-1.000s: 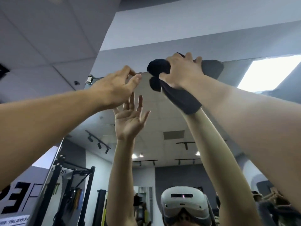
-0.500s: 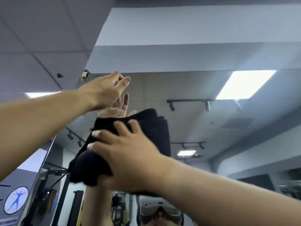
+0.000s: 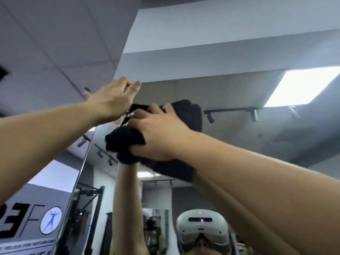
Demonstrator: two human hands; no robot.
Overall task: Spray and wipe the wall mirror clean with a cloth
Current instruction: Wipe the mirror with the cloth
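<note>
Beyond the fingers, the wall mirror (image 3: 230, 100) reflects ceiling lights and a headset (image 3: 202, 229) below. Right hand (image 3: 158, 133) grips the bunched black cloth (image 3: 125, 138) against the glass; left hand (image 3: 110, 100), fingers relaxed, touches the mirror's upper corner just beside it.

Both arms raised overhead, forearms bare. Left hand (image 3: 112, 100) up at about 11 o'clock, fingers extended and loosely together, palm facing away. Right hand (image 3: 158, 133) just below it toward 1 o'clock, fingers curled, gripping a bunched dark cloth (image 3: 125, 140). The two hands nearly touch.
</note>
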